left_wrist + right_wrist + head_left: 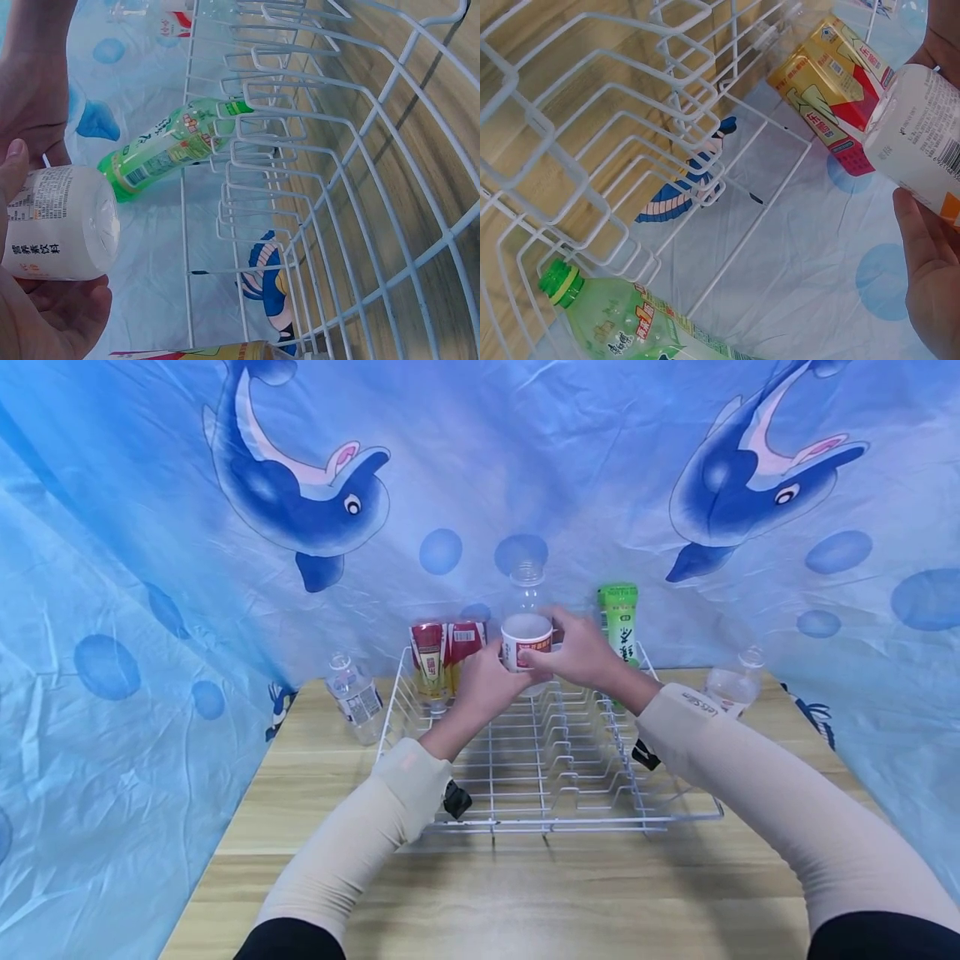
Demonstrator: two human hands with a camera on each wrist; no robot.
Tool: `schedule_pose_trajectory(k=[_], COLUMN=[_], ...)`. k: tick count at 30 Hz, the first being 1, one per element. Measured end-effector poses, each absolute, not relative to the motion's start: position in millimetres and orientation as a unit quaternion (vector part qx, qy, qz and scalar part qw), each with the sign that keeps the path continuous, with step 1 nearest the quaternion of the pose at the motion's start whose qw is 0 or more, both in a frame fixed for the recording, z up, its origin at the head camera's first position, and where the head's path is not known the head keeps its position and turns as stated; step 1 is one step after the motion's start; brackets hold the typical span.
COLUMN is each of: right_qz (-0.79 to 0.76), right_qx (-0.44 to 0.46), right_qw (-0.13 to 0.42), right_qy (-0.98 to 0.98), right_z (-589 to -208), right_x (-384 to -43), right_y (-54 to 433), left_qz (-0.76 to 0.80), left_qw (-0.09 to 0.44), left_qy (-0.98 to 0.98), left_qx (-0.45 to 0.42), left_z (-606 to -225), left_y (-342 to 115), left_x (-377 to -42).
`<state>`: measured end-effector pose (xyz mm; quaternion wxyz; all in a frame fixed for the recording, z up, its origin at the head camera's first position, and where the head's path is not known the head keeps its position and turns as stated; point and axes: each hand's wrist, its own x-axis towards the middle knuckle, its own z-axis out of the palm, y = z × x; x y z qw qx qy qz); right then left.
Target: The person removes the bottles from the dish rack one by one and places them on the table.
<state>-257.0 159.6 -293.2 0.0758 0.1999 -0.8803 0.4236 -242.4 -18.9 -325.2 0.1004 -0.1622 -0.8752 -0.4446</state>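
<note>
Held bottle: clear at the neck, white at the label (517,642); it is upright, neck up, lifted over the far middle of the rack and apart from the wires.
Left hand (489,683): curled round the bottle from the near left; right hand (583,652): gripping it from the right, thumb in front.
Step in hand: seemingly a two-handed hold above the rack; the next move, if downward, probably calls for tipping the neck down, like the green bottle's, and clearing its neighbours.
White wire rack (519,822): beneath both hands, on the wooden table (510,902); green bottle (619,620) cap-down at its far right; two red-and-yellow containers (430,662) at its far left.
Clear bottles: one left of the rack (357,703), one right (732,687).
Backdrop: blue dolphin-print cloth (547,460).
</note>
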Motion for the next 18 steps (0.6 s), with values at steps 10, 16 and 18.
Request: schedule_pose_trajectory(k=[10,16,18], right_qz=[0.462,0.433,0.417], right_qx=[0.212,0.220,0.219], right_qw=[0.010,0.003,0.005], right_qy=[-0.861,-0.874,-0.882], right_z=[-290.2,-294.1,-296.3], right_x=[-245.5,-232.6,-225.6], right_y=[168.8,183.7,188.6], left_qz=[-0.456,-0.479,-0.482], left_qw=[0.091,0.069,0.063], left_qy=[-0.872,-0.863,-0.863], left_qx=[-0.155,-0.145,-0.139], left_z=[-329.0,-329.0,-328.7], left_y=[-22.4,-24.9,-25.8], left_x=[-243.1,-243.7,-243.6])
